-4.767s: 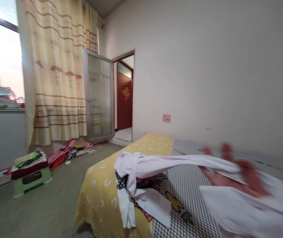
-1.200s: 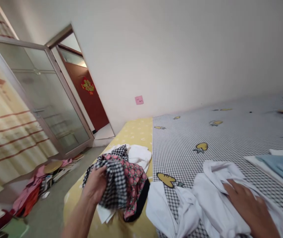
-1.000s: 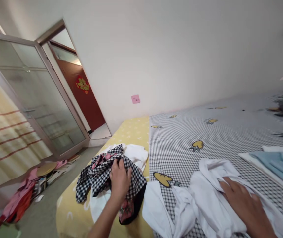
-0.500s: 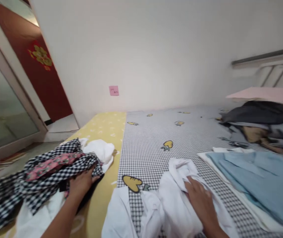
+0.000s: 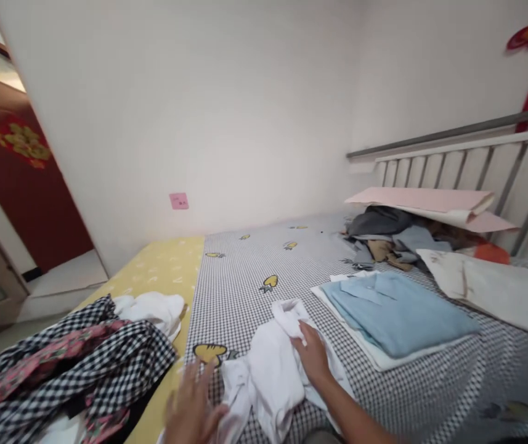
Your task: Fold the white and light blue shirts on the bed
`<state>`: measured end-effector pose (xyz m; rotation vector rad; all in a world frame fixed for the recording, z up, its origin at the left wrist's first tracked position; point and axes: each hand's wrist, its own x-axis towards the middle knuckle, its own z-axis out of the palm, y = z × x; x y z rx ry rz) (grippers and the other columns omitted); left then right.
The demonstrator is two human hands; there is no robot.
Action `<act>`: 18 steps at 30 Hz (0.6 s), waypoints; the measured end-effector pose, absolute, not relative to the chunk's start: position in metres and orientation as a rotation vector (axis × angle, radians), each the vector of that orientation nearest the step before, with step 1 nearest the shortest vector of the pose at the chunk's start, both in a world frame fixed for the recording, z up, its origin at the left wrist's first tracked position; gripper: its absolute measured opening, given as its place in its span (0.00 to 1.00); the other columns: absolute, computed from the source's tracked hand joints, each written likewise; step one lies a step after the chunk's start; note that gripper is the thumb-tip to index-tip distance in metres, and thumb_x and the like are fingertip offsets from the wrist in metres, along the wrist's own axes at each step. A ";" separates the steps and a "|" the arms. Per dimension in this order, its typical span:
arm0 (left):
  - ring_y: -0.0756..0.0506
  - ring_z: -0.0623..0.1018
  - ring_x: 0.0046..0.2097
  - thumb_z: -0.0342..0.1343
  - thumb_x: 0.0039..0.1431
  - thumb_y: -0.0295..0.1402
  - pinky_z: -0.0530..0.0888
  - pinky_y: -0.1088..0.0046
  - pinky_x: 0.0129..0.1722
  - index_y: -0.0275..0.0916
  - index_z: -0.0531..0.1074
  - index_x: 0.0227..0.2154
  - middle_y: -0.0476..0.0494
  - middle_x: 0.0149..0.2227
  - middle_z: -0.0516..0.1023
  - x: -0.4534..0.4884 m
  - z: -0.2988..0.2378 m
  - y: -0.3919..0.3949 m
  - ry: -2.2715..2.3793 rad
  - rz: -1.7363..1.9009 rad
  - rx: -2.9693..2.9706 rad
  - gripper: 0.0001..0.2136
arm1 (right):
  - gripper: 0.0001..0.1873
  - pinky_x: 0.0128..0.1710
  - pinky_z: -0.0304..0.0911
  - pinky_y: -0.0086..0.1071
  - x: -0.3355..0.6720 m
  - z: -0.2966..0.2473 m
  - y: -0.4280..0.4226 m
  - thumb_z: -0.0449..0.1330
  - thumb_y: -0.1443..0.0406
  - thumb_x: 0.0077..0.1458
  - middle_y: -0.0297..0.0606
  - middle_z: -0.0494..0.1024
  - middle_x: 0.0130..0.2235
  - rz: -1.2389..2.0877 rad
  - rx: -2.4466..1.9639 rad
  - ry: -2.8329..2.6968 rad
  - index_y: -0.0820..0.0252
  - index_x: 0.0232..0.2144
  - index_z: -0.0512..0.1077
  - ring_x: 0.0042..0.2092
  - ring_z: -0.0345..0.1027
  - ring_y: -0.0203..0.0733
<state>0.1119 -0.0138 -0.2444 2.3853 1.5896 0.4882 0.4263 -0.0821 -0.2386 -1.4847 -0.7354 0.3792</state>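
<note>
A rumpled white shirt lies on the checked bed sheet in front of me, its collar turned away from me and one sleeve reaching left. At the collar, my right hand grips the fabric between thumb and fingers. My left hand hovers at the shirt's left side with fingers spread, slightly blurred. Whether it touches the sleeve I cannot tell. Left of it sits a heap with a black-and-white checked garment, pink floral cloth and white cloth.
Folded blue shirt rests on white folded clothes at right. Behind it are dark garments under a pink sheet, a whitish flat bag and the bed's slatted headboard. A yellow sheet strip runs along the left.
My left hand has left the checked garment heap and come right, beside the white shirt. My right hand stays at the collar. The view has turned right.
</note>
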 end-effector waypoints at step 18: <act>0.49 0.61 0.16 0.47 0.51 0.56 0.64 0.70 0.17 0.45 0.58 0.21 0.56 0.15 0.58 0.074 -0.211 -0.077 1.575 1.328 1.340 0.19 | 0.10 0.39 0.76 0.36 0.491 -0.239 -0.257 0.70 0.63 0.45 0.38 0.84 0.31 1.209 -0.996 -0.031 0.59 0.32 0.77 0.32 0.79 0.46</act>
